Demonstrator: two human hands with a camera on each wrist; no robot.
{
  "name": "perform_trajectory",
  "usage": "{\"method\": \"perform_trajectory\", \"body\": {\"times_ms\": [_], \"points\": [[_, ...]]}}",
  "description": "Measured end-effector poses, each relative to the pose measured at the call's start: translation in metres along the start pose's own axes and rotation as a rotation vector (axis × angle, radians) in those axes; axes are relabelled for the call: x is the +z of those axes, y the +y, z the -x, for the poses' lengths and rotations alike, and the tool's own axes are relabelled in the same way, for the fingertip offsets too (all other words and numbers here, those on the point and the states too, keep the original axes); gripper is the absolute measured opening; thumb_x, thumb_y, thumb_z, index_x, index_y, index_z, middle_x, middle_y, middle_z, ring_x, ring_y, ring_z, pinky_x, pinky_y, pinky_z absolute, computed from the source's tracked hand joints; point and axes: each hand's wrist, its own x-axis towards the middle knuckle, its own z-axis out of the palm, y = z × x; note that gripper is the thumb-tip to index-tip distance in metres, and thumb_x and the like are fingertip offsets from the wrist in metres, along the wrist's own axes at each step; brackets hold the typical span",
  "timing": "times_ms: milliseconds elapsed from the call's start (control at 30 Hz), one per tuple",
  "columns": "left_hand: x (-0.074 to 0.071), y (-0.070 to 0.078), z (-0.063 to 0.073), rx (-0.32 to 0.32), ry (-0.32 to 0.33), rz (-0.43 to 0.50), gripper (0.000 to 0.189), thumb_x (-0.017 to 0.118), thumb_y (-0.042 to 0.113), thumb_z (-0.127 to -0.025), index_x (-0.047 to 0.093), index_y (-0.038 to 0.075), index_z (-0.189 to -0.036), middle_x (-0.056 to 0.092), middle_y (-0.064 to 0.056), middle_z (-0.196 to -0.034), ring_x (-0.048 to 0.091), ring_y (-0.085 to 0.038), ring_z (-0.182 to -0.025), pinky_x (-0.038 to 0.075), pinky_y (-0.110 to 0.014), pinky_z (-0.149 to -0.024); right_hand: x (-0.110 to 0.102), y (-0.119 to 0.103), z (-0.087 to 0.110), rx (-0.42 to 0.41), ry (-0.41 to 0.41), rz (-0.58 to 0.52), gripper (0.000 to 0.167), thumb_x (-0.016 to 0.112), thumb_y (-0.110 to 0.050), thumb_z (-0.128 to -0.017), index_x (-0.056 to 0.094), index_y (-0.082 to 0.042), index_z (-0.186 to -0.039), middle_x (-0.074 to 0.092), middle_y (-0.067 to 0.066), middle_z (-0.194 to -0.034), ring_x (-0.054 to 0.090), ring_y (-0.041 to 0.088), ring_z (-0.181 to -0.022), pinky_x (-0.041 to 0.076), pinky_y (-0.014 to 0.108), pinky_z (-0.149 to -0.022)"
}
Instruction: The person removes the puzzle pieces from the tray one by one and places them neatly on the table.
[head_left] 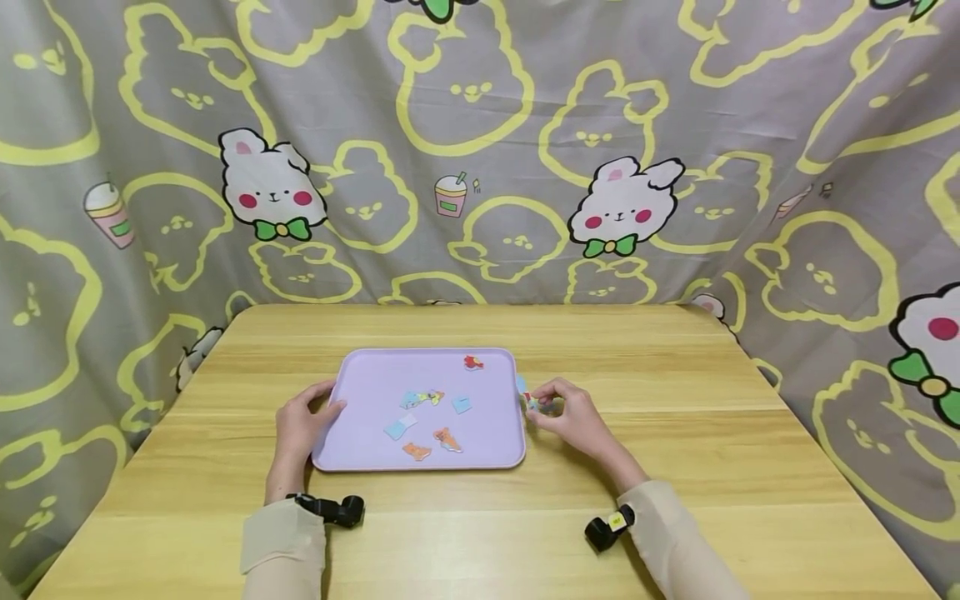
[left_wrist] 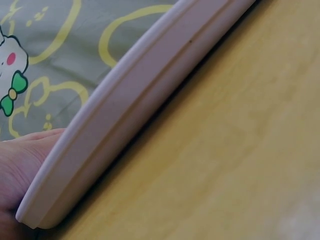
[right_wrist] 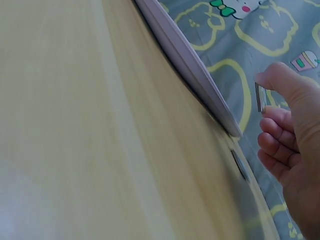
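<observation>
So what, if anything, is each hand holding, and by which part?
Right hand: a small flat piece, apparently pinched at opposite edges. Left hand: the tray, by its left rim.

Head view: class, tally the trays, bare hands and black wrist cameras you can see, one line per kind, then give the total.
Purple tray: 1
Bare hands: 2, the left hand and the right hand
Black wrist cameras: 2, the left wrist camera and the right wrist camera
Total: 5
</observation>
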Motion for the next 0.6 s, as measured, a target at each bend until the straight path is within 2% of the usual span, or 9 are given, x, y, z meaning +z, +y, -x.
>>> {"method": "perform_trajectory", "body": {"times_ms": [200, 400, 600], "points": [[0.000, 0.000, 0.001, 0.007, 0.008, 0.002, 0.047, 0.068, 0.022, -0.093, 0.057, 0.006, -0.136, 0.054, -0.020, -0.143, 0.040, -0.040, -0.140, 0.030, -0.053, -0.118, -0.011, 0.008, 0.004, 0.080, 0.004, 0.034, 0.027, 0.080, -0.012, -0.078, 0.066, -0.003, -0.100, 0.069, 0.009, -0.099, 0.063, 0.016, -0.088, 0.056, 0.024, -0.081], [0.000, 0.002, 0.002, 0.002, 0.014, 0.009, 0.047, 0.068, 0.022, -0.092, 0.057, 0.007, -0.135, 0.054, -0.020, -0.143, 0.041, -0.039, -0.140, 0.031, -0.052, -0.118, -0.020, 0.016, 0.008, 0.132, 0.023, 0.097, 0.027, 0.079, -0.011, -0.078, 0.066, -0.001, -0.100, 0.066, 0.009, -0.094, 0.061, 0.017, -0.086, 0.056, 0.022, -0.077], [0.000, 0.000, 0.001, 0.000, 0.015, 0.008, 0.048, 0.068, 0.022, -0.093, 0.056, 0.006, -0.137, 0.053, -0.020, -0.144, 0.040, -0.039, -0.140, 0.031, -0.053, -0.118, -0.027, 0.020, 0.010, 0.179, 0.008, 0.147, 0.028, 0.078, -0.014, -0.079, 0.065, 0.000, -0.100, 0.063, 0.008, -0.091, 0.058, 0.015, -0.082, 0.053, 0.021, -0.073]]}}
